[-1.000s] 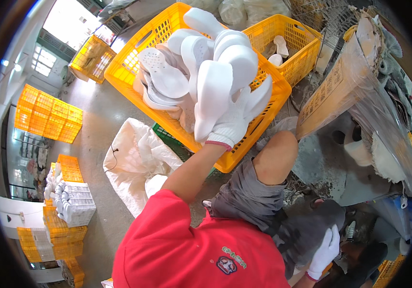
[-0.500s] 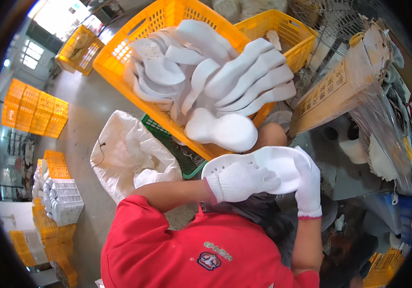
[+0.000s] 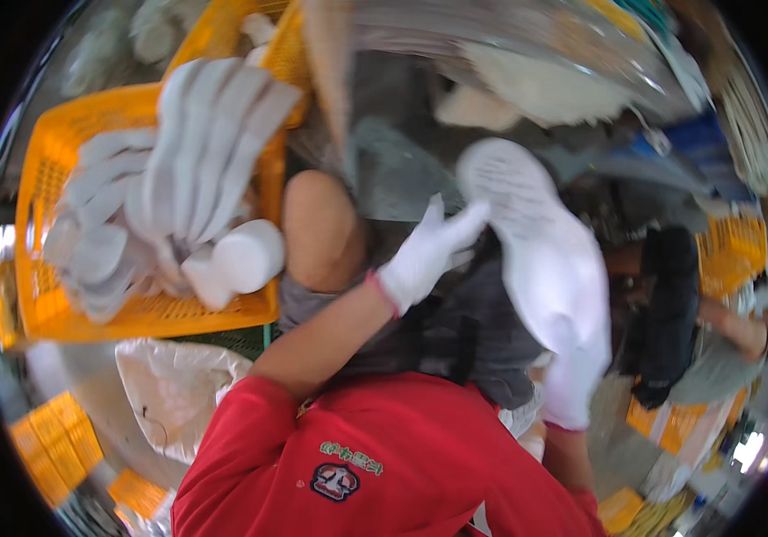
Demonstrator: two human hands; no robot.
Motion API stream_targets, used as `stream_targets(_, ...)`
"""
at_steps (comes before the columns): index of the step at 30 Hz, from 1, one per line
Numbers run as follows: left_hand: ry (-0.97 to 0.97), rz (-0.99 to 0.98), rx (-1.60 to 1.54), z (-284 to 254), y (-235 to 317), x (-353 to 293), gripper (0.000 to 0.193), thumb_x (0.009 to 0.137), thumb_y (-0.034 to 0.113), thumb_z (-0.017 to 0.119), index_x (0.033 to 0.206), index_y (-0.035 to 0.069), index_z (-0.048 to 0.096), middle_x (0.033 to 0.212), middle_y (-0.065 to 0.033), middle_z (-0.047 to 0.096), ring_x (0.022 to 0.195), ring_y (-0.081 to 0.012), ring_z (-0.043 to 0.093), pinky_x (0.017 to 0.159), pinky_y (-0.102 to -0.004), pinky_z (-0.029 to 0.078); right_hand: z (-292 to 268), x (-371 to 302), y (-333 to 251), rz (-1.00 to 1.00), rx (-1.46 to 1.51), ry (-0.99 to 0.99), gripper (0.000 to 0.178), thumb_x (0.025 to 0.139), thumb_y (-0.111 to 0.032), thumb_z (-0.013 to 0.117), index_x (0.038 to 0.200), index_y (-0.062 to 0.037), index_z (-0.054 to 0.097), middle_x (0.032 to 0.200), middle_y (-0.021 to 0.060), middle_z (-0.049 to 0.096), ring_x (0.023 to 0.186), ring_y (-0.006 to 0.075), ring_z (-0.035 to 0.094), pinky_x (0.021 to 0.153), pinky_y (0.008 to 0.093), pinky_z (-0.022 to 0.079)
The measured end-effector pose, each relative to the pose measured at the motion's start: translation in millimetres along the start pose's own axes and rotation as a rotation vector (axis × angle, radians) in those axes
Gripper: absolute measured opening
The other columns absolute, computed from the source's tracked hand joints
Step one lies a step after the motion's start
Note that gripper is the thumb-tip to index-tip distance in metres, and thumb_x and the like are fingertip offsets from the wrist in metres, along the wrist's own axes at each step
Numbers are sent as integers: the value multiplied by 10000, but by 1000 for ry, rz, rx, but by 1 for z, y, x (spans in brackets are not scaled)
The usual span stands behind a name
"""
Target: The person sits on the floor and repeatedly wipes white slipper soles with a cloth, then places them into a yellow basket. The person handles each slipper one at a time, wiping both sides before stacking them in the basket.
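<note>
A white foam shoe sole [image 3: 520, 219] is raised over my lap at the right, its marked underside up. My right hand [image 3: 573, 385], in a white glove, grips the sole's lower end, and motion smears the fingers somewhat. Just left of the sole's upper part is my gloved left hand [image 3: 433, 255], empty, fingers spread; whether a fingertip touches the sole I cannot tell. Several more white soles [image 3: 209, 148] are heaped in a yellow crate [image 3: 39, 206] at the left, stacked above its rim. One sole [image 3: 245, 258] lies across the crate's near right corner.
An open white sack [image 3: 173, 394] stands below the crate. Beyond my hands are sheets of material and plastic wrap [image 3: 545, 45]. At the right a person [image 3: 715, 371] sits near another yellow crate [image 3: 733, 251]. More yellow crates [image 3: 57, 434] stand at the lower left.
My view has swung right, so the crate now lies further left. My left hand has come off the sole. My right hand has carried the sole to the right and turned its underside up.
</note>
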State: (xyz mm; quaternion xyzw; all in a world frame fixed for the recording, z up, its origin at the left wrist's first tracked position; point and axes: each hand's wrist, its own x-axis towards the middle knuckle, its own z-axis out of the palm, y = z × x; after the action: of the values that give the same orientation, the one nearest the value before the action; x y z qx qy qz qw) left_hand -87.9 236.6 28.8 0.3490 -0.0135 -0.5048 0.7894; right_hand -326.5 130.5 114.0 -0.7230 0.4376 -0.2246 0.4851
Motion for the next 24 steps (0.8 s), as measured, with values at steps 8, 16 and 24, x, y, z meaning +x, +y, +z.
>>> stream_targets(8,145,178,-205,75,-41,101,432,1086,263,724,1440,30,639,1272,-59,748,1105,-184,726,992,-358,590,44,14,-10,-366,-44,222,624,1058,-126,723,1601,49,471,1531,178,611,1397,287,600,1168,391,466)
stream_targets(16,172,585,1340,-3,-24,215,563,1089,498,645,1493,108,670,1311,-150,755,1277,-241,689,1103,-343,518,70,148,-37,-289,-206,-33,597,1096,-246,617,1611,9,453,1312,332,701,1212,492,704,1000,465,583)
stream_targets(24,258,-193,1591,-20,79,115,843,982,600,736,1552,-1,575,1376,-183,735,1280,-301,692,1133,-390,499,98,241,-10,-699,-279,-6,224,983,-202,631,1017,-1,726,1062,271,755,964,498,720,797,530,587)
